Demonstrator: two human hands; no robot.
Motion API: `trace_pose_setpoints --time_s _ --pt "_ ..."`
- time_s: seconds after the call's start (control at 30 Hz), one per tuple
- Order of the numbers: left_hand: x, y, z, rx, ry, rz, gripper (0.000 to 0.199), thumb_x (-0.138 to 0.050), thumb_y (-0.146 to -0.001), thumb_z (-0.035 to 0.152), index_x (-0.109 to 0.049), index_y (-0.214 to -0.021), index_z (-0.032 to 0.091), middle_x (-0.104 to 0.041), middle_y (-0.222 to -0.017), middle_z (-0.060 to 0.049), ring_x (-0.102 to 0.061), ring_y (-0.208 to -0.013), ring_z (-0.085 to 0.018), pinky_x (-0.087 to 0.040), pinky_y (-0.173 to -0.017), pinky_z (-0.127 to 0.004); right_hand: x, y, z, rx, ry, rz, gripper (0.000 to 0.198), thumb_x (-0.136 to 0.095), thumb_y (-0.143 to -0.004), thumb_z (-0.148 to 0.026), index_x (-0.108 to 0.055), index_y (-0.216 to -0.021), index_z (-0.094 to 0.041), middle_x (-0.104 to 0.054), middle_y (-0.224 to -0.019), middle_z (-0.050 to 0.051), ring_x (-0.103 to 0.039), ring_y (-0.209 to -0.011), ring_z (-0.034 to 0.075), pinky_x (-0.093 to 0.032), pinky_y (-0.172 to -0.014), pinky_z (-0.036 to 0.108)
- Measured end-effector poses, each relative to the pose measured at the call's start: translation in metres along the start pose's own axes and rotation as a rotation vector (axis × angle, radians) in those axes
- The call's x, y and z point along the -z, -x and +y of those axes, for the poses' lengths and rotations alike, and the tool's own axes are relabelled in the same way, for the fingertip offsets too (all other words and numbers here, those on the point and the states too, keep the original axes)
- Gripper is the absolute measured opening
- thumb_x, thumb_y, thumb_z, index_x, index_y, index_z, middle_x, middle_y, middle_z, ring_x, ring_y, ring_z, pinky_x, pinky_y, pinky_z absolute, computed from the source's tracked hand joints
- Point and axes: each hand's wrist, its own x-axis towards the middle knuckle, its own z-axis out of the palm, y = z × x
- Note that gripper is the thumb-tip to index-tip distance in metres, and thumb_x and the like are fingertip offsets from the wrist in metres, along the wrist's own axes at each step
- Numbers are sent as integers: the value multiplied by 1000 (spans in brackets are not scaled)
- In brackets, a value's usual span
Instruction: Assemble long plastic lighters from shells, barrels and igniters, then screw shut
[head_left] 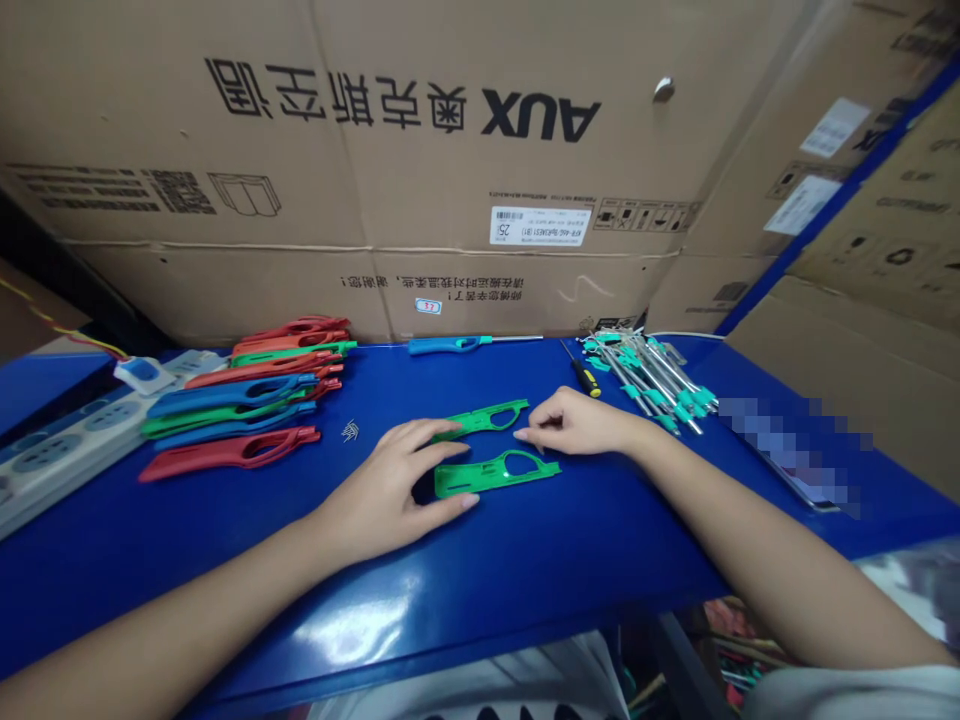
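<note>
Two green lighter handle halves lie side by side on the blue table, hollow side up: a far half (487, 418) and a near half (491, 473). My left hand (386, 487) is over their left ends with fingers apart. Its fingertips reach the far half and its thumb lies along the near half's lower edge; whether they press on it I cannot tell. My right hand (566, 422) is closed beside the far half's right end, thumb and fingers drawn together. Anything between those fingertips is too small or hidden to make out.
Red, green and blue handle shells (232, 452) are stacked at left, beside a white power strip (71, 445). Small metal pins (350, 430) lie nearby. Behind are a blue lighter (442, 345), a screwdriver (585, 376), metal tubes with teal parts (652, 375) and a cardboard wall (420, 200).
</note>
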Motion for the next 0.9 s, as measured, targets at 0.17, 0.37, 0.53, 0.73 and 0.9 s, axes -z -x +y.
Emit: trace_pose_setpoints --time_s 0.17,0.37,0.53,0.73,0.9 --pt "-1 2 -3 -51 -41 -71 46 -64 -92 50 -64 -133 28 -59 -146 -10 -55 -133 -33 -41 -115 -55 30 11 13 -230 476 495 29 -48 -95 -26 -70 -112 -20 -73 -83 8 -63 -69 21 -44 -66 30" --pt "2 2 -7 -75 -82 -32 35 -60 -94 40 -70 -124 26 -65 -139 -9 -62 -125 -31 -46 -110 -53 60 30 36 -936 739 633 38 -55 -91 -28 -63 -124 -10 -57 -127 28 -63 -112 40 -53 -77 43" --pt "4 1 -7 -96 -82 -12 32 -63 -93 36 -72 -121 24 -68 -134 -9 -64 -121 -29 -50 -106 -50 65 30 54 -1072 652 537 37 -66 -85 -33 -69 -112 -7 -58 -123 28 -64 -112 42 -53 -83 45" --pt "4 0 -10 -114 -85 22 26 -61 -96 36 -75 -114 22 -75 -119 -8 -69 -111 -27 -54 -100 -47 66 31 58 -1017 619 563 23 -64 -86 -26 -67 -107 -16 -62 -123 20 -65 -112 34 -51 -81 37" --pt "8 0 -12 -119 -108 23 26 -59 -97 34 -76 -110 17 -77 -112 -9 -71 -107 -26 -57 -98 -44 69 34 53 -947 604 671 18 -58 -90 -32 -62 -102 -19 -72 -100 14 -68 -96 30 -45 -66 32"
